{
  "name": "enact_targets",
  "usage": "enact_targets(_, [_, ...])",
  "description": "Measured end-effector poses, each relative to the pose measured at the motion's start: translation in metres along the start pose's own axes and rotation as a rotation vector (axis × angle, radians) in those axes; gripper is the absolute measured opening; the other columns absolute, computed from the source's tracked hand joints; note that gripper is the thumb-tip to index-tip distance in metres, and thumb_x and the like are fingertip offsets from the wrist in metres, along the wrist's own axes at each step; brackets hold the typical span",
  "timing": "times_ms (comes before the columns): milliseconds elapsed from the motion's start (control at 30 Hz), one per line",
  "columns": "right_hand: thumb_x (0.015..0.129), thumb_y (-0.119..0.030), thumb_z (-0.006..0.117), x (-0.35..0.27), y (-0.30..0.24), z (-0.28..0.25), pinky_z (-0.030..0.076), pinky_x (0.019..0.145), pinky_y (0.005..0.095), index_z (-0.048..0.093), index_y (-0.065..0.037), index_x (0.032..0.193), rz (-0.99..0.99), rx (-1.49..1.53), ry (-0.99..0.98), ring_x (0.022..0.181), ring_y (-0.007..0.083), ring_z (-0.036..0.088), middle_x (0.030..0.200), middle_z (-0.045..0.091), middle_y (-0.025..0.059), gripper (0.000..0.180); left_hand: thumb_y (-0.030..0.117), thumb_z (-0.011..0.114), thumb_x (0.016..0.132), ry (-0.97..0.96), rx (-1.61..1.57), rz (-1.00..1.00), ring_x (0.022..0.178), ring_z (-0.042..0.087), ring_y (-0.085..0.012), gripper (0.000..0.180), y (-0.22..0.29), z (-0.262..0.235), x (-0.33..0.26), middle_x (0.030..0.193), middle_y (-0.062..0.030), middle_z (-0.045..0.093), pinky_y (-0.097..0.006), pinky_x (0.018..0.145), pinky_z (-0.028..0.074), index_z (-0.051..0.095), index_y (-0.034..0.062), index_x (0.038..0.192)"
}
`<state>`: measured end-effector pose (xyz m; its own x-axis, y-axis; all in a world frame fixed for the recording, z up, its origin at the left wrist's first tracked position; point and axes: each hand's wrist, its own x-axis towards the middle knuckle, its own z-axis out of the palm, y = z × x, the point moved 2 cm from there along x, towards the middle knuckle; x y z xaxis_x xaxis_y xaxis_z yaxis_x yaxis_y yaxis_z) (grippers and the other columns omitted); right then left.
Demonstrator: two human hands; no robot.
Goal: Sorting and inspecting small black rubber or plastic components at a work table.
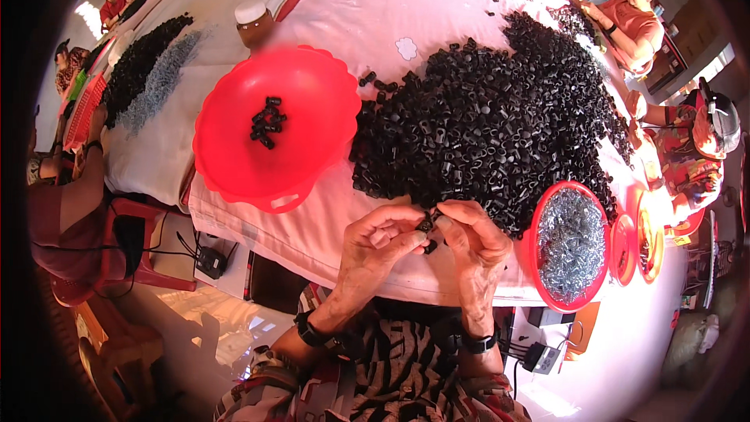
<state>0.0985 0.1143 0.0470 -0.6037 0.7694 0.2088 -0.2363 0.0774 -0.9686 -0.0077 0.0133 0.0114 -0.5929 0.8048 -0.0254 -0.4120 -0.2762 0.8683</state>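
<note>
Both hands meet at the table's near edge, below the big pile of small black plastic parts [484, 125]. Between thumb and fingers, my left hand [376, 244] pinches a small black plastic part [426, 224]. My right hand [473, 244] is closed, its thumb and fingertips pressed together right beside that part. Whatever sits inside the right fingertips is too small to make out. Another bit of black shows just under the fingers. Left of the pile, a large red scalloped bowl [234, 121] holds a small cluster of black parts [268, 122].
By my right hand, a red basket [533, 254] contains small shiny clear or metallic pieces [573, 244]. Smaller red [623, 250] and orange [650, 227] containers stand beyond it. A white-capped bottle [255, 23] is behind the bowl. Other people sit along both sides.
</note>
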Motion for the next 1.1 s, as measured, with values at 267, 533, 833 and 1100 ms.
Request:
enact_targets(267, [0.090,0.008,0.066,-0.004,0.008,-0.003,0.054,0.076,0.0241,0.071,0.004,0.108,-0.058,-0.116,0.000,0.084,0.0144,0.068,0.106,0.068,0.0118,0.020,-0.004,0.067,0.090,-0.016,-0.003,0.008,0.086,0.068,-0.0153,0.023,-0.002,0.000,0.000,0.097,-0.0093,0.071,-0.029,0.078,0.056,0.065,-0.0027,0.113])
enact_targets(533, [0.086,0.006,0.068,-0.006,0.006,-0.002,0.055,0.071,0.0249,0.069,0.002,0.101,-0.205,-0.373,-0.002,0.080,0.0151,0.069,0.101,0.067,0.0140,0.016,-0.004,0.065,0.093,-0.069,-0.045,-0.018,0.090,0.069,-0.0152,0.018,-0.003,-0.002,-0.001,0.103,-0.0095,0.070,-0.029,0.082,0.058,0.066,-0.0046,0.111])
enact_targets(833, [0.085,0.009,0.066,-0.004,0.003,-0.004,0.056,0.065,0.0247,0.065,0.002,0.098,-0.039,-0.205,-0.063,0.078,0.0134,0.066,0.095,0.065,0.0120,0.014,-0.006,0.065,0.092,-0.076,-0.057,0.015,0.087,0.068,-0.0151,0.018,-0.005,-0.003,-0.001,0.099,-0.0103,0.071,-0.028,0.078,0.057,0.067,-0.0060,0.109])
enact_targets(1100, [0.085,0.010,0.065,-0.003,-0.004,-0.002,0.054,0.065,0.0238,0.065,0.004,0.098,-0.019,-0.312,-0.089,0.077,0.0121,0.066,0.094,0.066,0.0113,0.015,-0.004,0.067,0.091,-0.059,-0.036,0.010,0.085,0.068,-0.0145,0.019,-0.005,0.000,-0.004,0.097,-0.0093,0.071,-0.027,0.076,0.057,0.068,-0.0057,0.110])
